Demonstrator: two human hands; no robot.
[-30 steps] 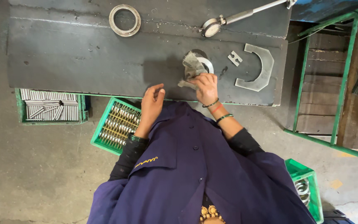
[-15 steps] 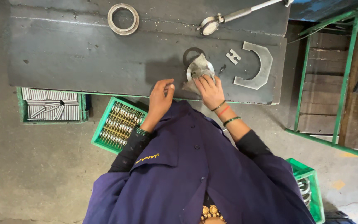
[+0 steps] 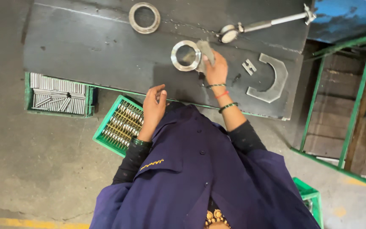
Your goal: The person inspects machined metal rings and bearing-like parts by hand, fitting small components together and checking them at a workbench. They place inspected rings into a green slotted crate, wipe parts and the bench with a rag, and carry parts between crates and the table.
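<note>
Seen from above, at a dark steel table with bare hands. Right hand up at about 12 o'clock from the body, fingers closed around a grey cloth, pressing it against the right edge of a shiny metal ring lying flat on the table. Left hand lower, at about 10 o'clock from the chest, at the table's near edge, fingers loosely curled and holding nothing, well apart from the ring. Bangles on both wrists, dark blue overgarment below. At 11 o'clock from the shiny ring, a second, duller ring near the far edge of the table. At 2 o'clock from the right hand, a dial gauge on a long rod, lying flat. At 3 o'clock from the right hand, a small notched metal piece and a large U-shaped steel plate, both flat on the table. Under the near edge, at 9 o'clock from the left hand, a green crate of metal rollers and further left another crate of rollers.
</note>
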